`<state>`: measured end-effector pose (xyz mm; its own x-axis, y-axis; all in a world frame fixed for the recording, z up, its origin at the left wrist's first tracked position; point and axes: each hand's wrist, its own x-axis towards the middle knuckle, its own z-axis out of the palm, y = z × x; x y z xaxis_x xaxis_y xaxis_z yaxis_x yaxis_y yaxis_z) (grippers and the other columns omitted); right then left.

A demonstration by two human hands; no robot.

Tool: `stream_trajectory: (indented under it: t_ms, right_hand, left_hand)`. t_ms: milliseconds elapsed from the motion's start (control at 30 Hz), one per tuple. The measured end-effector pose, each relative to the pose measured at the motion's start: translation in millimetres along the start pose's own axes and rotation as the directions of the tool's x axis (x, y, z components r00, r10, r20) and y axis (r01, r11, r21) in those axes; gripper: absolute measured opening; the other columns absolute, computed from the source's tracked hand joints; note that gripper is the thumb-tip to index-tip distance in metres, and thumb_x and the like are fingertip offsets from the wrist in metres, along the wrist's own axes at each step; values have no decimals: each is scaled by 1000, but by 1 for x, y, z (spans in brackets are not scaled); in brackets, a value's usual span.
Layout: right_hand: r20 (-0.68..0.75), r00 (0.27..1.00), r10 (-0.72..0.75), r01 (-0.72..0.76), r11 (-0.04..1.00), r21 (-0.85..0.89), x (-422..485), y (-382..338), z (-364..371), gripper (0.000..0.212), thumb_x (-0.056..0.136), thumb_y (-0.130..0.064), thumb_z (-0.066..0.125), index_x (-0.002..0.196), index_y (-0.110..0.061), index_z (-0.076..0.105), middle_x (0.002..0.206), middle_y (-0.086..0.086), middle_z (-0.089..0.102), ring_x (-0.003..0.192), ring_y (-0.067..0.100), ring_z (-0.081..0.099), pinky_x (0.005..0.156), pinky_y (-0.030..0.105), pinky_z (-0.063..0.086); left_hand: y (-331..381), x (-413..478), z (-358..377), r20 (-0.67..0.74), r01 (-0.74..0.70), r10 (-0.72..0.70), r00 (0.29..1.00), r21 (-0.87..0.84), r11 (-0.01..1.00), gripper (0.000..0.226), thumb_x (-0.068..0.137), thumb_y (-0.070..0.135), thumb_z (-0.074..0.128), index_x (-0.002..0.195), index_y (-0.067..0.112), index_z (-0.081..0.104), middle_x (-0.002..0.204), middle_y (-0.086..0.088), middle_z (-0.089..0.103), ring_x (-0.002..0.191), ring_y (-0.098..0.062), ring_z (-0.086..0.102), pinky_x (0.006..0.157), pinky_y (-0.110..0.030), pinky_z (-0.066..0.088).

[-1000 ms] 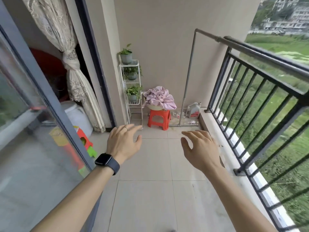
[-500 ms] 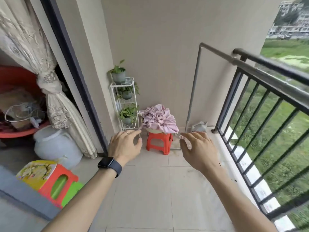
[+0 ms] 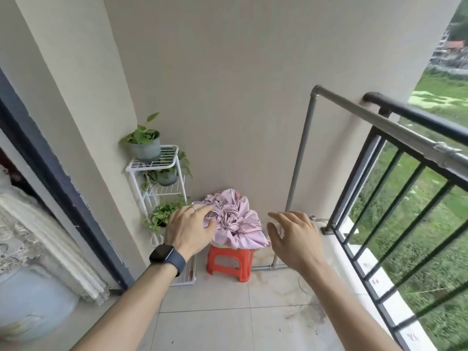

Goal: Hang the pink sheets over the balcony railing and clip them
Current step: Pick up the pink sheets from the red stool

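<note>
A bundle of crumpled pink sheets (image 3: 235, 221) lies in a pale basin on a red plastic stool (image 3: 229, 259) by the far wall. My left hand (image 3: 190, 230), with a black watch on the wrist, is stretched out in front of the bundle's left side, fingers apart and holding nothing. To the right of the bundle, my right hand (image 3: 295, 239) is also extended, open and empty. Whether either hand touches the cloth I cannot tell. The black balcony railing (image 3: 415, 115) runs along the right, with a grey metal pipe (image 3: 374, 120) just inside it.
A white wire rack (image 3: 154, 168) with three potted plants stands left of the stool. At far left are a dark sliding-door frame (image 3: 50, 173), a lace curtain and a pale blue container (image 3: 33, 302). The floor is tiled, with a raised ledge under the railing.
The view has closed in on the far wall. The stool and pink bundle are now much nearer, and both outstretched hands have come level with the bundle.
</note>
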<state>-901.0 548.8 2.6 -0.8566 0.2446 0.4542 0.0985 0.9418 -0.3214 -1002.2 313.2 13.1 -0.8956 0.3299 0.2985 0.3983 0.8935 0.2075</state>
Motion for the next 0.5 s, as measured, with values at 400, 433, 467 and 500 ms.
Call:
stream_trajectory:
  t_ms: [400, 433, 467, 500]
  right_hand:
    - [175, 984, 25, -31, 999, 32, 191, 56, 167, 29, 85, -38, 59, 109, -32, 72, 106, -14, 74, 107, 24, 64, 88, 40, 53]
    - [203, 979, 25, -32, 999, 29, 207, 62, 181, 30, 85, -40, 57, 110, -32, 72, 107, -15, 73, 108, 24, 64, 88, 40, 52]
    - [229, 973, 29, -38, 999, 35, 222, 68, 195, 31, 85, -40, 55, 109, -32, 72, 107, -14, 73, 107, 24, 65, 87, 40, 52]
    - [250, 968, 29, -41, 998, 45, 237, 74, 208, 32, 85, -41, 53, 109, -31, 73, 105, -14, 74, 106, 24, 65, 85, 39, 53]
  left_hand:
    - [-47, 207, 150, 199, 73, -70, 977, -5, 997, 42, 88, 47, 47, 127, 40, 61, 131, 16, 62, 121, -15, 55, 103, -35, 39]
    - [-51, 222, 164, 223, 100, -96, 970, -7, 995, 42, 88, 47, 47, 126, 40, 62, 129, 16, 63, 120, -15, 56, 102, -35, 39]
    - [-55, 239, 177, 240, 130, -123, 963, -15, 991, 43, 86, 47, 46, 124, 39, 63, 125, 16, 65, 117, -16, 58, 101, -35, 41]
    - [-59, 254, 188, 249, 160, -148, 957, -29, 987, 45, 84, 48, 44, 122, 38, 65, 121, 15, 68, 113, -17, 60, 98, -34, 43]
